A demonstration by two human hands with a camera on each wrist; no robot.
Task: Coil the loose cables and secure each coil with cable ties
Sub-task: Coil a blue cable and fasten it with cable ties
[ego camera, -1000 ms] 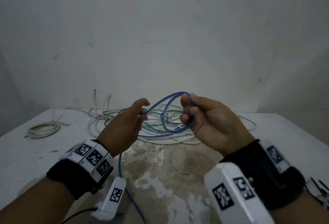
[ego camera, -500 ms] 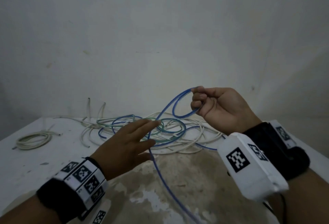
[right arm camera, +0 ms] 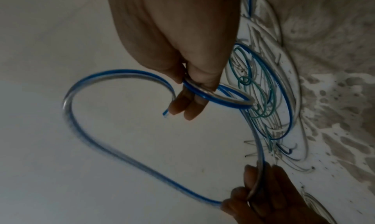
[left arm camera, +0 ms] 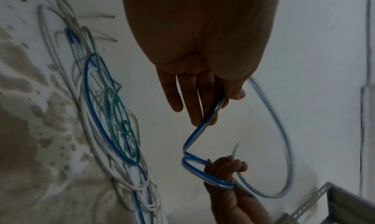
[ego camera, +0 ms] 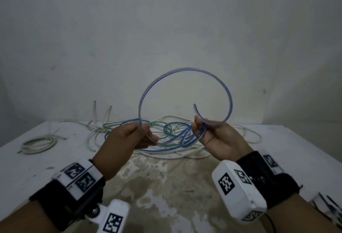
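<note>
A blue-striped clear cable (ego camera: pixel 185 71) arches in one big loop between my hands above the table. My left hand (ego camera: pixel 146 133) pinches it at the loop's left foot, fingers curled around it (left arm camera: pixel 205 115). In my right hand (ego camera: pixel 199 127) are small finished turns of the same cable (right arm camera: pixel 215 97), and its cut free end (ego camera: pixel 194 105) sticks up above the fingers. From my left hand the cable runs on to the small coil (left arm camera: pixel 202 174). A tangle of blue, green and white loose cables (ego camera: pixel 166 140) lies on the table behind both hands.
A white coiled cable (ego camera: pixel 38 143) lies apart at the far left of the white table (ego camera: pixel 286 144), which has a worn brown patch (ego camera: pixel 166 186) in front of me. A wall stands close behind. A perforated metal bracket (left arm camera: pixel 304 208) shows below right.
My left hand, open and reaching half a second ago, now grips the blue cable. My right hand has come down level with it, and a wide loop has swung up between them.
</note>
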